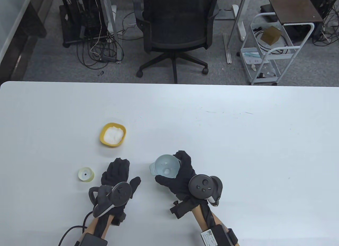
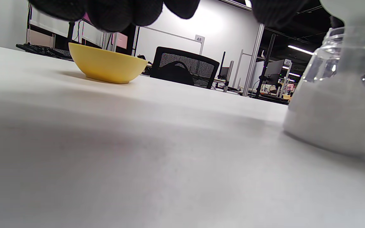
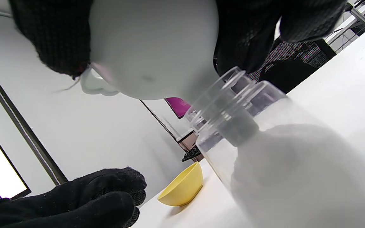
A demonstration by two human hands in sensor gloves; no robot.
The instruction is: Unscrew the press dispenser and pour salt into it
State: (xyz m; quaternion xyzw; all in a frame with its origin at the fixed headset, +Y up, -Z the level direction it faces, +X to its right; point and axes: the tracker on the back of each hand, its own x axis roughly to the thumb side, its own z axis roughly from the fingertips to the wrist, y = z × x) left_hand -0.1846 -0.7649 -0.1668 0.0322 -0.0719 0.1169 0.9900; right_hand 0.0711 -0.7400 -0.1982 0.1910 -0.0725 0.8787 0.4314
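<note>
Pale funnel (image 1: 166,166) in right hand (image 1: 182,174)

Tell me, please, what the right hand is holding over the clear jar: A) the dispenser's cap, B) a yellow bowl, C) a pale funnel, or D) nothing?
C: the right hand grips a pale funnel whose spout sits in the mouth of the clear jar, while the yellow bowl and the cap lie apart on the table.

From the table view we can't really see the dispenser jar (image 3: 284,164), since the funnel (image 1: 166,166) and right hand (image 1: 182,174) cover it; wrist views crop it.
</note>
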